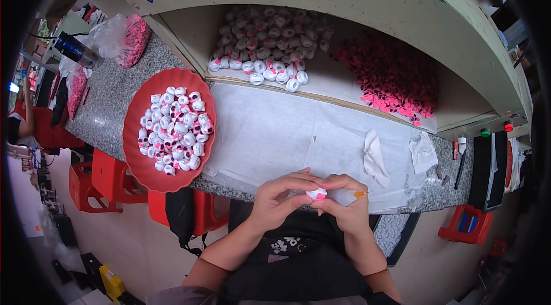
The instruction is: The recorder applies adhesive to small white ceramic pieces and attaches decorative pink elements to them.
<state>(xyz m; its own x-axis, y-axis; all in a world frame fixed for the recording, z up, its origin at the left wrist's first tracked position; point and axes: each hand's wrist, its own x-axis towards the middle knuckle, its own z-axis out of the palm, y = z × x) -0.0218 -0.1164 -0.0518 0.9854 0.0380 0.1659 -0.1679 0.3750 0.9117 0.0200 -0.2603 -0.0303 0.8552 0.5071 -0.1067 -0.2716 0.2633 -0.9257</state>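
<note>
At the lower centre, the left hand (279, 197) and right hand (343, 204) close their fingers around a small, round white-and-pink bead (315, 193).

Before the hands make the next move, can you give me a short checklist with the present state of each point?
1. Small white and pink piece pinched by both hands: ok.
2. Left hand grips it firmly: ok.
3. Right hand holds the clear applicator with orange tip: ok.
4. Tip touching the piece: cannot tell.
5. Red tray of finished pieces sits on the counter at the left: ok.
6. White cloth lies near the right hand: ok.
</note>
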